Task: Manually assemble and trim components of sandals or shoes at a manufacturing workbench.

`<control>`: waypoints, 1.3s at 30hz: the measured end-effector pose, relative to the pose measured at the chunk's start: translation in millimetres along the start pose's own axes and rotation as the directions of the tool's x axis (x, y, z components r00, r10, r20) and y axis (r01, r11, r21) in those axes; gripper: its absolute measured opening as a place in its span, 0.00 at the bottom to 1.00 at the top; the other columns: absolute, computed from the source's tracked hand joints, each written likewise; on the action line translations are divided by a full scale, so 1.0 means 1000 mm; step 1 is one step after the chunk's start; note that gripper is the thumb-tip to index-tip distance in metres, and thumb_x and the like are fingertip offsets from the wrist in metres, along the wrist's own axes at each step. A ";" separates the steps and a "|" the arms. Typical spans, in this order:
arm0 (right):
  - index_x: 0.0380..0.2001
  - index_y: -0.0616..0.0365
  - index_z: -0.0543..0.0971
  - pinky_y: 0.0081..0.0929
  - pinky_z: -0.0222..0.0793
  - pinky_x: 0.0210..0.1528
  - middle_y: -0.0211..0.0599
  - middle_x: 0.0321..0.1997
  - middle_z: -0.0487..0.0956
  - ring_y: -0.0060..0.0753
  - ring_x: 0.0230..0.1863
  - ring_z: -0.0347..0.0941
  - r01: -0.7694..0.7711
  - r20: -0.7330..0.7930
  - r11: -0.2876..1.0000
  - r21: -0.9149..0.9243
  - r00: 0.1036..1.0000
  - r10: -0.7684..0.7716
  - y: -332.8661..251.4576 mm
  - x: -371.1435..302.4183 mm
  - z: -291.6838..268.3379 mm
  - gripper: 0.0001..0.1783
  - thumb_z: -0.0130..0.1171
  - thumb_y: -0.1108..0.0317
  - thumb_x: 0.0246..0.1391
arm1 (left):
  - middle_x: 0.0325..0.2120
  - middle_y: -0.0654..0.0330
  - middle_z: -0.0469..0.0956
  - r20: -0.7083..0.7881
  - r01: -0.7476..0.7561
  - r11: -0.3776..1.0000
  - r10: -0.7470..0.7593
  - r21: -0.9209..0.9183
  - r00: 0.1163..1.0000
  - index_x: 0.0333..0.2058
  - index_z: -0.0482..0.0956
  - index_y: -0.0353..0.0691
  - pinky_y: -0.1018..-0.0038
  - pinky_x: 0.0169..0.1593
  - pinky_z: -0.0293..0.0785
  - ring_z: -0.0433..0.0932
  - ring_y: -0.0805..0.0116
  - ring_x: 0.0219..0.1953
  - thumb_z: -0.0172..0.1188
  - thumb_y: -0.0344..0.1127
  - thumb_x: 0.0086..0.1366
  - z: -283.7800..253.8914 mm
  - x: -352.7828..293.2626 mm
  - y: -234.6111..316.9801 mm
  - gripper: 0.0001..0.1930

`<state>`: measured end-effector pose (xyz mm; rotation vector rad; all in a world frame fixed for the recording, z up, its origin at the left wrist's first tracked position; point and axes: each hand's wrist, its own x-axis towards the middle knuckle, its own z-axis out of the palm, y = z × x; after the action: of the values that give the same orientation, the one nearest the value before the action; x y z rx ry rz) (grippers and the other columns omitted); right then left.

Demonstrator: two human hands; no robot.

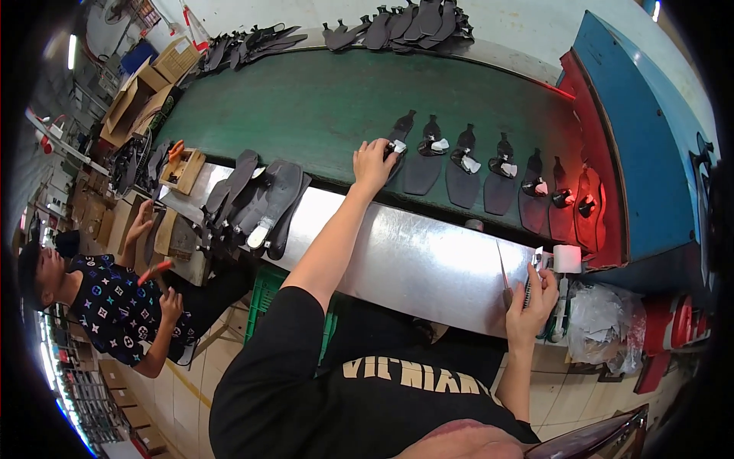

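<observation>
My left hand (372,163) reaches over the steel shelf (413,252) onto the green conveyor belt (321,107) and rests on a black sandal sole (395,141) with a white-tagged strap. A row of several similar black soles (462,164) lies to its right, running toward a red-lit tunnel opening (585,199). My right hand (533,300) sits at the shelf's near edge, fingers closed on a small metal tool (529,279), beside a thin knife-like blade (503,268).
A pile of black soles (256,203) lies on the shelf's left end. More soles (397,27) line the belt's far edge. A blue machine housing (642,138) stands right. A seated person (115,302) works at left beside cardboard boxes (141,96). A white roll (566,258) stands near my right hand.
</observation>
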<state>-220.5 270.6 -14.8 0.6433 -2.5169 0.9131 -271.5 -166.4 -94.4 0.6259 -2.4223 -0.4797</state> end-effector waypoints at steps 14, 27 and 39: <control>0.54 0.67 0.72 0.40 0.56 0.67 0.53 0.61 0.71 0.41 0.60 0.69 -0.487 0.467 -0.165 0.858 0.872 -0.147 -0.091 0.015 0.016 0.33 0.70 0.69 0.44 | 0.46 0.53 0.81 0.703 0.707 0.009 0.120 -0.707 0.701 0.43 0.80 0.33 0.73 0.50 0.76 0.80 0.71 0.43 0.63 0.21 0.58 -0.175 -0.168 0.134 0.13; 0.34 0.56 0.67 0.18 0.66 0.34 0.28 0.29 0.73 0.18 0.30 0.71 -0.414 0.528 0.501 0.760 0.843 -0.104 -0.136 -0.071 -0.067 0.19 0.69 0.78 0.45 | 0.47 0.53 0.79 0.578 0.585 -0.119 0.092 -0.802 0.811 0.48 0.78 0.35 0.75 0.41 0.82 0.81 0.71 0.41 0.60 0.22 0.61 -0.233 -0.254 0.135 0.16; 0.50 0.62 0.79 0.26 0.71 0.47 0.43 0.45 0.82 0.35 0.43 0.79 0.005 0.259 0.679 0.734 0.922 -0.287 -0.143 -0.102 -0.087 0.29 0.69 0.78 0.39 | 0.45 0.54 0.80 0.471 0.483 -0.045 0.155 -0.875 0.868 0.47 0.80 0.34 0.79 0.40 0.81 0.80 0.72 0.41 0.64 0.20 0.56 -0.259 -0.282 0.142 0.18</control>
<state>-42.4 260.5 67.9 1.3413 -2.2545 1.9087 45.3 51.8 43.0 0.0547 -1.4568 -2.4787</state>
